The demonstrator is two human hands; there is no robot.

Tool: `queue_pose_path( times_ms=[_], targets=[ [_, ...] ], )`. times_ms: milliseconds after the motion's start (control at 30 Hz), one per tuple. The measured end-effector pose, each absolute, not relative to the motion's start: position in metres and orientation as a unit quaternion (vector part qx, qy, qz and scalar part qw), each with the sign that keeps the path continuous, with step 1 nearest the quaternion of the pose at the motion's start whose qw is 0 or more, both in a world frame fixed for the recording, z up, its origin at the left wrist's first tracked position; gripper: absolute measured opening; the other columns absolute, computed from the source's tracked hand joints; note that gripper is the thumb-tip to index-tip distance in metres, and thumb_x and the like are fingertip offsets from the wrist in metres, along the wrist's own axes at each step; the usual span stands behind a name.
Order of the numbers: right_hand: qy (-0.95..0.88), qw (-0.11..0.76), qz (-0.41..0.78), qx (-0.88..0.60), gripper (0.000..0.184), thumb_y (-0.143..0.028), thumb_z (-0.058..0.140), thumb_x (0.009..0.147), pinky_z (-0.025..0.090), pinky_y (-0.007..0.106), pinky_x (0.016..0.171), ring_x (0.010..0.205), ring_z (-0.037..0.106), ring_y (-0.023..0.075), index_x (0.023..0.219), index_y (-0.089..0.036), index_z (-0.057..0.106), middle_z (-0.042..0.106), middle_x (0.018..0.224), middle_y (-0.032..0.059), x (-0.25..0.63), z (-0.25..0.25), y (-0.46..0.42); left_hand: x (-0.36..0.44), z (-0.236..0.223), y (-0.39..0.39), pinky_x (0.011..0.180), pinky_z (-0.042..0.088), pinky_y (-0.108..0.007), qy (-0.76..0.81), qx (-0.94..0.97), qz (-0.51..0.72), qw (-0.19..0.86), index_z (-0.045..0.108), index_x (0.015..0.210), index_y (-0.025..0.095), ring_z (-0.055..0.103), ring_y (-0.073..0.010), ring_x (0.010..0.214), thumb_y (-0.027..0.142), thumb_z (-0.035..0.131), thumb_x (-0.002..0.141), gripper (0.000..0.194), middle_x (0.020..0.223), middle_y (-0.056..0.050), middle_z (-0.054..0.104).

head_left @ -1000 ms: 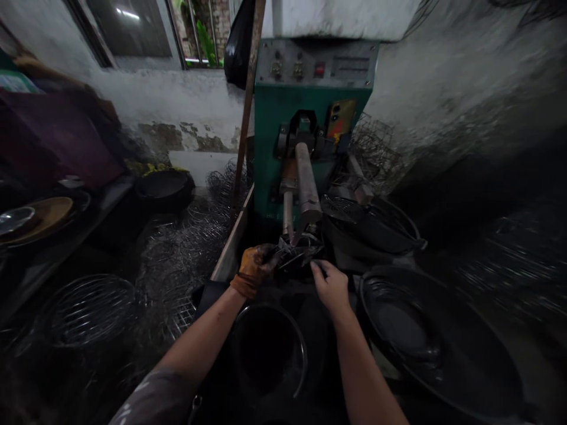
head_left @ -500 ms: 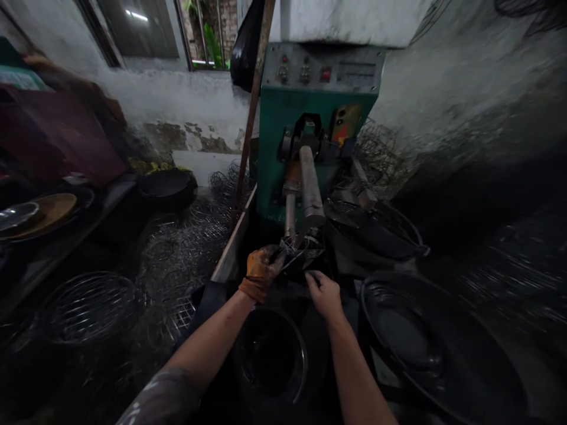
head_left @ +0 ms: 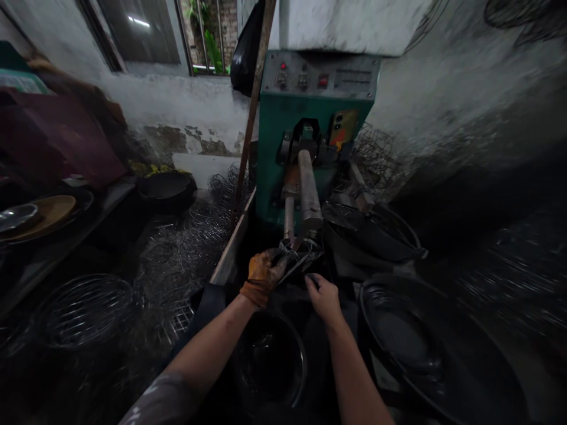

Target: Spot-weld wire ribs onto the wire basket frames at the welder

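The wire piece [head_left: 299,260] sits just under the tip of the grey metal arm [head_left: 309,192] that juts out of the green machine [head_left: 310,118]. Your left hand [head_left: 264,270], in an orange glove, has its fingers closed on the piece's left side. Your right hand [head_left: 325,295] is bare and lies just beside the piece's near edge, fingers curled; you cannot tell whether they grip it.

Directly below your hands is a dark round bucket [head_left: 270,354]; its contents are too dark to make out. At your right is a wide black basin [head_left: 443,348], and beyond it another black basin [head_left: 376,233] with wire mesh in it. At your left a wooden board [head_left: 233,242] edges the work spot, with heaps of wire baskets [head_left: 84,307] past it. A stained white wall [head_left: 177,106] and window [head_left: 142,29] close the back.
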State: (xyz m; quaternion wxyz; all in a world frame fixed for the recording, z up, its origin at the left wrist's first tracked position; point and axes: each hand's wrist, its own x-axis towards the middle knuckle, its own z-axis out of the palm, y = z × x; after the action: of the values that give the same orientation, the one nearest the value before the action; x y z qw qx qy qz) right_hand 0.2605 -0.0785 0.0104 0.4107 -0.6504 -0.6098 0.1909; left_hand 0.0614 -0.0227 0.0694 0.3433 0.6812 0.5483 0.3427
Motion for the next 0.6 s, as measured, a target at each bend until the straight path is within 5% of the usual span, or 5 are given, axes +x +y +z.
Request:
queue_pose_path(
  times_ms=[600],
  targets=[
    [-0.607, 0.408, 0.187, -0.656, 0.038, -0.051, 0.051, 0.09, 0.064, 0.04, 0.075, 0.081, 0.08, 0.0307, 0.085, -0.025, 0.078, 0.083, 0.086, 0.0118, 0.263, 0.007, -0.082, 0.066, 0.049, -0.019, 0.089, 0.06, -0.031, 0.528, 0.647, 0.387, 0.391, 0.081, 0.108, 0.021, 0.078, -0.0232, 0.098, 0.034, 0.07, 0.095, 0.022, 0.105, -0.006, 0.083]
  ],
)
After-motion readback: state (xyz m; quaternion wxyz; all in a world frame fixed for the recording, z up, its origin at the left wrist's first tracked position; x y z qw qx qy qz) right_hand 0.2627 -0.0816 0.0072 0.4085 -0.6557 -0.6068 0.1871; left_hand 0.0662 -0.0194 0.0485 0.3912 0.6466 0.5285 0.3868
